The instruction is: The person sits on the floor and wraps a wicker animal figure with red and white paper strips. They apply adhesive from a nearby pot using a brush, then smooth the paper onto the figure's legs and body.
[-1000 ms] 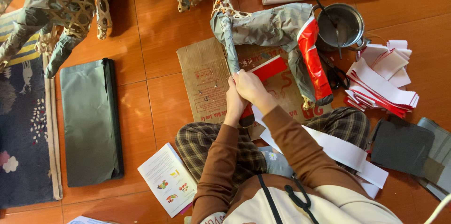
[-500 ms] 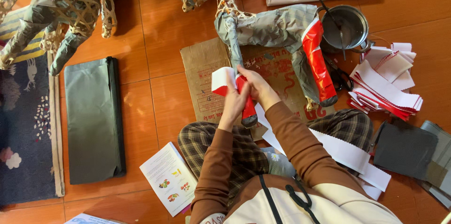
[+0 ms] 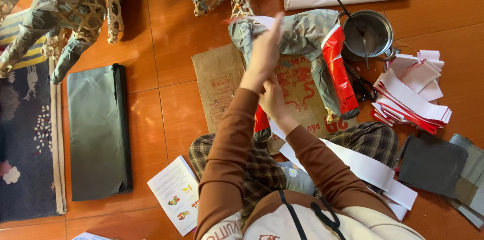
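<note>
Orange tiled floor is serving as the work area. Nearest, the right hand is closing around the animal figure's red-wrapped leg, apparently steadying it. Above it, the left hand is lifting with fingers extended; whether it is gripping paper cannot be told. Farther off, the grey paper-covered figure is lying on cardboard, beside a metal pot and cut paper strips.

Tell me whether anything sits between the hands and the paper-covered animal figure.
Nothing visible does. The left hand is raised right at the figure, apparently touching a white paper strip, and the right hand is beside its front leg.
</note>
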